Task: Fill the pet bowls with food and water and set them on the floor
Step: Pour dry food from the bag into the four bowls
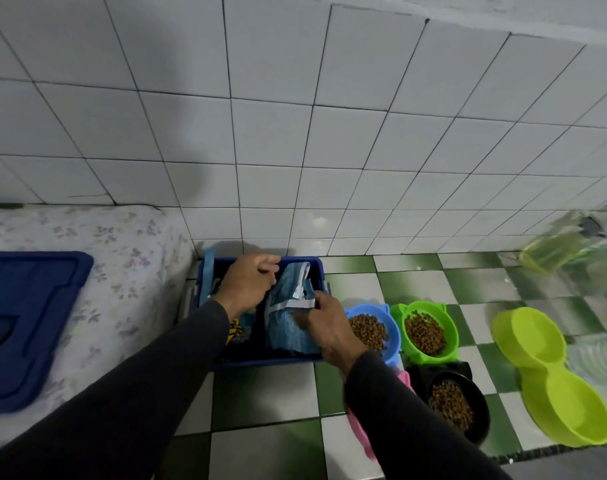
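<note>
Blue crinkled plastic food bag stood in dark blue plastic crate by tiled wall. Right hand pinched bag's side; left hand curled at its top, hold unclear. Kibble already lay in blue bowl, green bowl, black bowl on floor. Judged step: stowing food. Next: water for empty lime double bowl; blurred greenish container sat near. Pink item half hidden under right sleeve. Blue lid lay on bed.

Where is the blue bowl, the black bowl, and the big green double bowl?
blue bowl (392, 336): head view, on its right rim beside the kibble.
black bowl (480, 398): head view, on its right inner wall.
green double bowl (534, 336): head view, on the empty far basin.
</note>
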